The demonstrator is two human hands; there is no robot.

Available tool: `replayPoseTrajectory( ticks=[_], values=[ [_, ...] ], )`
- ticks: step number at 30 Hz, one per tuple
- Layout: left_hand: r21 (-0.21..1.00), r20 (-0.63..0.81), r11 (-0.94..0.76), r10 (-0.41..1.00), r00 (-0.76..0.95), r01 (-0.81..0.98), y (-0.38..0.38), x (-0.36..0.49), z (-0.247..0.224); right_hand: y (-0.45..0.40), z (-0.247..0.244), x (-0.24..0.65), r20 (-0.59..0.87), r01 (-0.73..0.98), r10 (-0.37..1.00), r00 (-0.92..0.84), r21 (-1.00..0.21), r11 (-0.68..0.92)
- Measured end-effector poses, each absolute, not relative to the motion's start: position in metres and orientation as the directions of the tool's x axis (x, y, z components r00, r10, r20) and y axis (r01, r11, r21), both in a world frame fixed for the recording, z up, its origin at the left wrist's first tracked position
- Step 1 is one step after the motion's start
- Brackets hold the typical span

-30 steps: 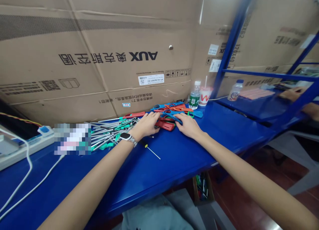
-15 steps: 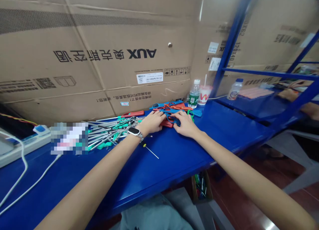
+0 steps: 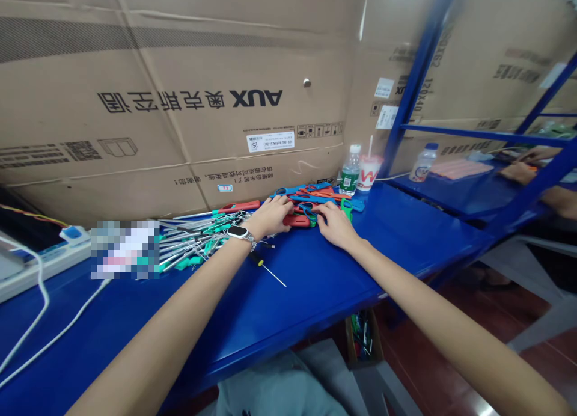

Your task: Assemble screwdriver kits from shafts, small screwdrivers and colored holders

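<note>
My left hand, with a watch on its wrist, has its fingers curled at the left end of a red plastic handle. My right hand rests just right of it, thumb and forefinger apart, fingertips beside a blue looped plastic piece. Behind both hands spreads a pile of blue, red and orange plastic pieces. A green looped piece lies beyond my right hand. Below my left wrist is a thin screwdriver with a yellow collar. Left of that hand lie many metal rods with green parts.
A water bottle and a cup with a straw stand behind the pile. A cardboard sheet walls the back of the blue table. White cables run along the left. Another person's hands are at far right.
My left hand has shifted slightly left, and the red handle sits a little further left. My right hand has drawn back slightly to the right, uncovering more of the pieces between.
</note>
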State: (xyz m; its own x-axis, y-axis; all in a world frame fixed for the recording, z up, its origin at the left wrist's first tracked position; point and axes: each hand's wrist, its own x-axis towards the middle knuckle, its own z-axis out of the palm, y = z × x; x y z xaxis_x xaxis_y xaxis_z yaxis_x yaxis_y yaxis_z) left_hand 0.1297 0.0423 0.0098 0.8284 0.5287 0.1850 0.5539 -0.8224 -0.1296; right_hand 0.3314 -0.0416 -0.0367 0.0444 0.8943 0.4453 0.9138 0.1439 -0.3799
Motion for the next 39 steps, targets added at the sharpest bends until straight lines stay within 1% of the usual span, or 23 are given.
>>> replayPoseTrajectory(
  ticks=[3, 6, 10, 12, 13, 14, 16, 17, 18, 20, 21, 24, 26, 28, 29, 32, 35, 37, 39],
  values=[
    [-0.141, 0.176, -0.822, 0.528, 0.831, 0.552, 0.039, 0.128, 0.014, -0.039, -0.041, 0.333, 0.453, 0.886, 0.888, 0.081, -0.44, 0.144],
    [-0.129, 0.167, -0.838, 0.509, 0.844, 0.531, 0.036, 0.125, 0.02, -0.037, -0.045, 0.333, 0.458, 0.877, 0.883, 0.103, -0.461, 0.137],
    [-0.135, 0.221, -0.86, 0.457, 0.861, 0.492, 0.03, 0.111, 0.033, -0.038, -0.045, 0.331, 0.477, 0.892, 0.869, 0.133, -0.44, 0.105],
    [-0.13, 0.26, -0.858, 0.455, 0.852, 0.498, 0.024, 0.099, 0.04, -0.041, -0.041, 0.328, 0.523, 0.902, 0.841, 0.137, -0.417, 0.113],
    [-0.113, 0.276, -0.856, 0.46, 0.844, 0.504, 0.02, 0.092, 0.044, -0.044, -0.038, 0.325, 0.558, 0.901, 0.821, 0.121, -0.409, 0.146],
    [-0.084, 0.288, -0.856, 0.469, 0.835, 0.51, 0.014, 0.084, 0.046, -0.048, -0.035, 0.321, 0.592, 0.89, 0.802, 0.081, -0.406, 0.209],
    [0.007, 0.307, -0.851, 0.501, 0.809, 0.525, 0.0, 0.066, 0.049, -0.057, -0.027, 0.309, 0.639, 0.812, 0.766, -0.065, -0.412, 0.413],
    [0.056, 0.313, -0.851, 0.511, 0.8, 0.522, -0.007, 0.057, 0.049, -0.061, -0.023, 0.3, 0.633, 0.725, 0.753, -0.179, -0.432, 0.536],
    [0.11, 0.314, -0.852, 0.519, 0.795, 0.513, -0.015, 0.047, 0.049, -0.066, -0.019, 0.29, 0.611, 0.628, 0.745, -0.267, -0.475, 0.616],
    [0.209, 0.324, -0.839, 0.544, 0.774, 0.502, -0.029, 0.026, 0.046, -0.072, -0.011, 0.267, 0.548, 0.49, 0.744, -0.382, -0.563, 0.666],
    [0.255, 0.325, -0.827, 0.562, 0.761, 0.501, -0.036, 0.015, 0.044, -0.074, -0.008, 0.254, 0.529, 0.448, 0.747, -0.402, -0.598, 0.665],
    [0.39, 0.316, -0.771, 0.626, 0.713, 0.504, -0.05, -0.017, 0.036, -0.073, -0.003, 0.221, 0.472, 0.363, 0.763, -0.441, -0.683, 0.633],
    [0.46, 0.304, -0.731, 0.663, 0.684, 0.505, -0.057, -0.036, 0.029, -0.069, -0.003, 0.205, 0.44, 0.344, 0.758, -0.481, -0.7, 0.625],
    [0.49, 0.297, -0.703, 0.691, 0.659, 0.516, -0.063, -0.051, 0.021, -0.067, -0.005, 0.193, 0.42, 0.359, 0.737, -0.529, -0.677, 0.643],
    [0.49, 0.287, -0.694, 0.7, 0.654, 0.527, -0.066, -0.056, 0.016, -0.067, -0.006, 0.188, 0.413, 0.378, 0.72, -0.557, -0.647, 0.663],
    [0.456, 0.247, -0.683, 0.713, 0.656, 0.571, -0.074, -0.067, 0.002, -0.073, -0.011, 0.18, 0.379, 0.466, 0.669, -0.639, -0.502, 0.729],
    [0.412, 0.237, -0.697, 0.704, 0.669, 0.588, -0.076, -0.072, -0.008, -0.078, -0.015, 0.178, 0.337, 0.556, 0.668, -0.664, -0.375, 0.742],
    [0.39, 0.271, -0.72, 0.686, 0.676, 0.574, -0.076, -0.074, -0.011, -0.078, -0.017, 0.181, 0.327, 0.586, 0.676, -0.66, -0.339, 0.736],
    [0.382, 0.312, -0.733, 0.676, 0.668, 0.563, -0.074, -0.078, -0.013, -0.075, -0.02, 0.184, 0.344, 0.592, 0.677, -0.65, -0.329, 0.736]
  ],
)
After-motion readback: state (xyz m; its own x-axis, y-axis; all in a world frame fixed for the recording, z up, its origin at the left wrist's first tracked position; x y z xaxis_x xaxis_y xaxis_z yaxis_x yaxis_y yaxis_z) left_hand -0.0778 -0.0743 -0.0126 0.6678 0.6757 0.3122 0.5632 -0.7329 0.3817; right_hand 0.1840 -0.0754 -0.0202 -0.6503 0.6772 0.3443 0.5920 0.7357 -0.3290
